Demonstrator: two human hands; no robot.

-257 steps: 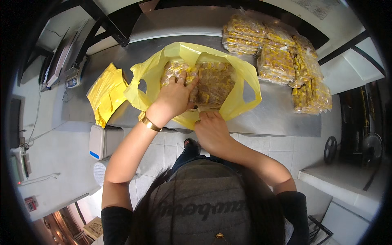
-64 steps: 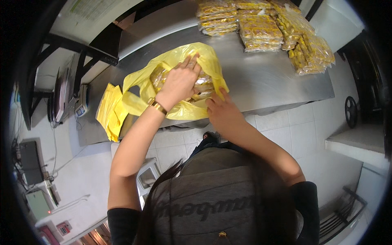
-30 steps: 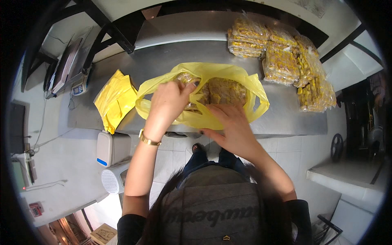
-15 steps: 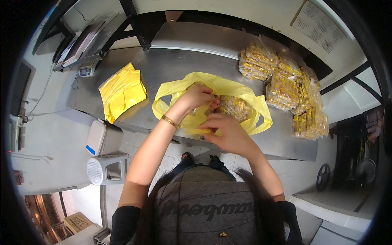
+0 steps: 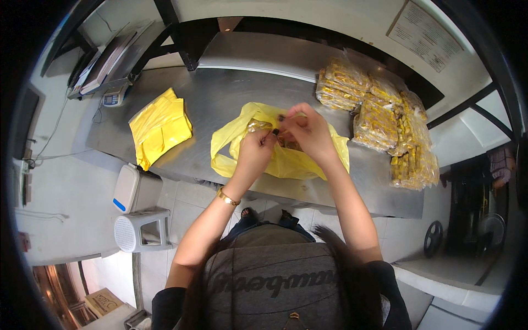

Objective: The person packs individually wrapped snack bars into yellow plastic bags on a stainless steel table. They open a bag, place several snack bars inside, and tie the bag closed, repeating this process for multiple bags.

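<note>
A yellow plastic carrier bag [image 5: 236,124] sits on the steel table in front of me, with clear-wrapped packs [image 5: 258,126] showing in its mouth. My left hand [image 5: 257,153] is closed at the middle of the opening, thumb and fingers pinching the bag's plastic. Close beside it, my right hand [image 5: 309,133] reaches over the right part of the bag, fingertips pinched together on the far rim. Both sets of fingertips nearly meet above the packs. What lies deeper in the bag is hidden by my hands and the plastic.
Flat yellow bags [image 5: 162,129] lie in a stack at the left of the steel table [image 5: 220,91]. Several clear-wrapped packs with yellow contents [image 5: 375,125] are piled at the right. A small scale [image 5: 114,98] stands far left; a bin [image 5: 136,187] and a stool [image 5: 142,230] are below.
My right hand has moved up to the bag's far rim, while my left hand has come down toward me. The bag's opening has been drawn narrower between them.
</note>
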